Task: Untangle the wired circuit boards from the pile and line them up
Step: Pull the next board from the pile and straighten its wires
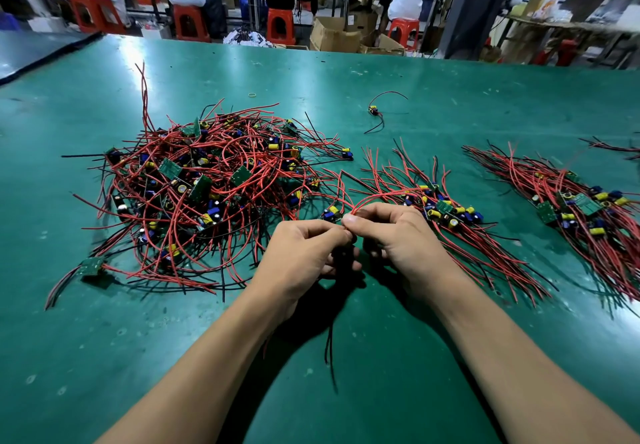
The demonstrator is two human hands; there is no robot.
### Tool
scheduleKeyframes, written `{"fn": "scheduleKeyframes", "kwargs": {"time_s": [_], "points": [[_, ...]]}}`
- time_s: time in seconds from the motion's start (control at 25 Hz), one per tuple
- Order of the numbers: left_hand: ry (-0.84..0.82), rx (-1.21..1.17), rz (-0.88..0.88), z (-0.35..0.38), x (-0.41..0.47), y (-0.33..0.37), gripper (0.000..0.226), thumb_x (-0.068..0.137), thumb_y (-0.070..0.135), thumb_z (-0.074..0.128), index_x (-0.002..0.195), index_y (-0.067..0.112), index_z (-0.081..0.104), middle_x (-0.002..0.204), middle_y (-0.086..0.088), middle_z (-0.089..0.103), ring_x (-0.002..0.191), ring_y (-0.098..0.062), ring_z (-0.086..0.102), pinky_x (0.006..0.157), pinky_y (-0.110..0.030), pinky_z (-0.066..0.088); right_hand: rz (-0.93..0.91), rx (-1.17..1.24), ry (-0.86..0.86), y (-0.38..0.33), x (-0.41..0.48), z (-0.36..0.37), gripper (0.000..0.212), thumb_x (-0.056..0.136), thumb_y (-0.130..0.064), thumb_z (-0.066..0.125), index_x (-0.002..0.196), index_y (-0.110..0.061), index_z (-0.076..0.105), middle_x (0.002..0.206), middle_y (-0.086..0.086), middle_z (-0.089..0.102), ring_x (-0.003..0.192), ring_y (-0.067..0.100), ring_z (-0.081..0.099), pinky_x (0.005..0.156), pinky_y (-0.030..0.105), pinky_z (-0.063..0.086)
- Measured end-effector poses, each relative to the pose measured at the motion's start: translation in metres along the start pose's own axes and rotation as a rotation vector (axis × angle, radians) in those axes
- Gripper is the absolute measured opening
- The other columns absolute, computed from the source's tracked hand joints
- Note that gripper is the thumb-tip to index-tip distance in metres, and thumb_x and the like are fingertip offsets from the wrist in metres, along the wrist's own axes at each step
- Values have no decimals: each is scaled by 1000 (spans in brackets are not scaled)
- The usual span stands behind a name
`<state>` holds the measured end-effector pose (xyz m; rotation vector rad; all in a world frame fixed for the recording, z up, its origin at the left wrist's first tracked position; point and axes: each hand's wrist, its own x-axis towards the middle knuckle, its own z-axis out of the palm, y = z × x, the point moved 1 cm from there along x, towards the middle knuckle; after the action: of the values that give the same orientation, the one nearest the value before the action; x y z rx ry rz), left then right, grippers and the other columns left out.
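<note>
The left hand and right hand met in the middle. Both pinched the wires of one board, likely to free it. The pile lay at ten o'clock and the neat rows at two o'clock.

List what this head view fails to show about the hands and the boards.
All head view.
1. What the left hand and right hand pinch besides the red wire and black wires: curled fingers cover it.
2. Board count in the tangled pile: overlapping wires bury them.
3. The far lined-up row: right frame edge cuts it.
</note>
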<state>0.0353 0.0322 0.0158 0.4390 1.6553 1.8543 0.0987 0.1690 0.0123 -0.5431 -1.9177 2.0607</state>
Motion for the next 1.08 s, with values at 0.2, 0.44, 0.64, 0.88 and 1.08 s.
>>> {"fn": "scheduleKeyframes", "kwargs": {"time_s": [0.2,0.44,0.64,0.88,1.08], "points": [[-28,53,13,4,0,-2,12,84,2,64,76,-6,71,68,-18,70,55,-24,67,51,-25,54,62,50,156,2,11,-9,23,85,-23,78,65,-23,67,45,0,37,35,12,28,44,16,19],[-97,136,13,3,-3,-2,14,84,-1,61,77,-5,72,65,-14,69,48,-18,62,48,-20,50,-66,155,327,-4,19,-22,16,88,-7,72,78,-12,61,54,-4,49,35,6,32,37,17,27],[-138,127,9,0,-3,-1,13,85,0,61,76,-4,71,65,-14,70,51,-21,63,49,-21,50,48,377,272,-11,19,-23,12,93,-16,66,85,-8,60,60,-3,42,35,4,28,35,17,23],[-146,117,-8,-2,-1,-1,13,84,1,64,74,-1,72,67,-16,70,52,-22,64,51,-23,52,199,784,196,-22,17,-28,29,95,-18,59,67,-7,58,56,-4,39,32,2,26,31,13,22],[-160,152,3,-2,-2,0,14,85,3,64,75,1,74,68,-14,72,55,-19,63,50,-22,50,248,947,121,-25,15,-28,22,78,-14,63,58,-8,54,57,-3,40,31,3,27,33,14,21]]}}
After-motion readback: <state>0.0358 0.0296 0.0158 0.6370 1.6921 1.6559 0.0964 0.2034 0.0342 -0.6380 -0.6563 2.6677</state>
